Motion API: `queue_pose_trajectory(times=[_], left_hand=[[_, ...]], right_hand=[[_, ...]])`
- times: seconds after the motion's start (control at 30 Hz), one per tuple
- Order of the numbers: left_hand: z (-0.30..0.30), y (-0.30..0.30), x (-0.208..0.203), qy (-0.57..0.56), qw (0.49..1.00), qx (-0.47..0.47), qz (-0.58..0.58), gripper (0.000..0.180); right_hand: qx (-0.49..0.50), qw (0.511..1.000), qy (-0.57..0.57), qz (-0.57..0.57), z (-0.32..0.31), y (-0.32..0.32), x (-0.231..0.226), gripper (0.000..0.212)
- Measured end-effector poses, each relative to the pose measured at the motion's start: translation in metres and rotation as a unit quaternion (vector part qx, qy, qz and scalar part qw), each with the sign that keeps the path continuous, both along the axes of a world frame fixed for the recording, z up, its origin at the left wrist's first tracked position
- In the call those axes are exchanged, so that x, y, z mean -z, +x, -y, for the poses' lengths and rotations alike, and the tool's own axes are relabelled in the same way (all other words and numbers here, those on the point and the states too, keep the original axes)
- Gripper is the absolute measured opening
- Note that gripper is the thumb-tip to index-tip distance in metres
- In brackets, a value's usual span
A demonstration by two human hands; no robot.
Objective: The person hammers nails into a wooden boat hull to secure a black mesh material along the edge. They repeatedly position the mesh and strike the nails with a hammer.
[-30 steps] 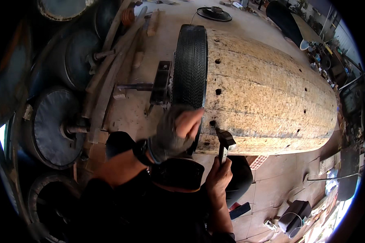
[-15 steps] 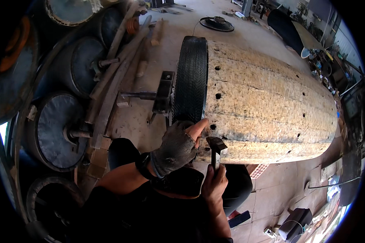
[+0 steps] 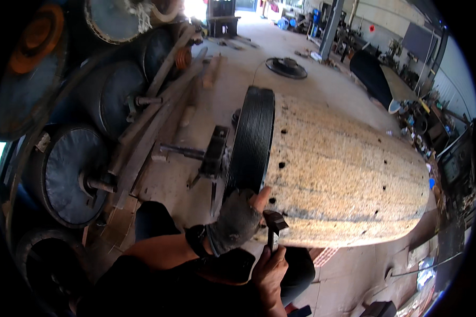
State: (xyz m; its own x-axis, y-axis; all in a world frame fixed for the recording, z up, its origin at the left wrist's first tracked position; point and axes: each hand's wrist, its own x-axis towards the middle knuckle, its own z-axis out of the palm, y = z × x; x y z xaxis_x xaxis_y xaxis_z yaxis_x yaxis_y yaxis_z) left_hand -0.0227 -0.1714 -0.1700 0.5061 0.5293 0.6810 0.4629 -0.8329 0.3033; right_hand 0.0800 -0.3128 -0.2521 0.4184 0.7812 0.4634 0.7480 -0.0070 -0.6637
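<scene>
I wear this camera on my head, the left one of two set side by side, and its wide fisheye view looks down and ahead over the tan drum (image 3: 349, 174). The drum lies close, spreading from the middle toward the right. At its near left end come my gloved left hand (image 3: 234, 224) and bare right hand (image 3: 270, 267), nearer the lens, my left forearm (image 3: 158, 251) entering from below. Beyond the drum, the view reaches far along the floor (image 3: 243, 66); left of it, dark rollers (image 3: 71, 174) curve with the rim.
</scene>
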Motion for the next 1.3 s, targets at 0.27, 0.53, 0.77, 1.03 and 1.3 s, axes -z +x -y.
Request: queue_pose_trajectory(times=[0.27,0.53,0.77,1.03,1.3], left_hand=[[-0.005,0.005,0.015,0.042,0.999,-0.01,-0.01,0.073],[0.004,-0.002,0.001,0.033,0.999,0.003,-0.004,0.079],[0.052,-0.064,0.057,-0.032,0.985,0.12,-0.118,0.041],[0.078,-0.081,0.142,-0.131,0.919,0.226,-0.296,0.027],[0.086,-0.079,0.167,-0.136,0.919,0.22,-0.299,0.032]], right_hand=[[0.049,0.995,-0.091,0.001,-0.004,-0.002,-0.021,0.018],[0.041,0.996,-0.075,-0.007,-0.008,0.001,-0.006,0.019],[0.026,0.997,-0.002,-0.078,-0.002,-0.002,-0.005,0.015],[0.042,0.984,0.156,-0.073,-0.006,-0.009,-0.002,0.032],[0.038,0.971,0.174,-0.158,0.003,-0.014,-0.015,0.033]])
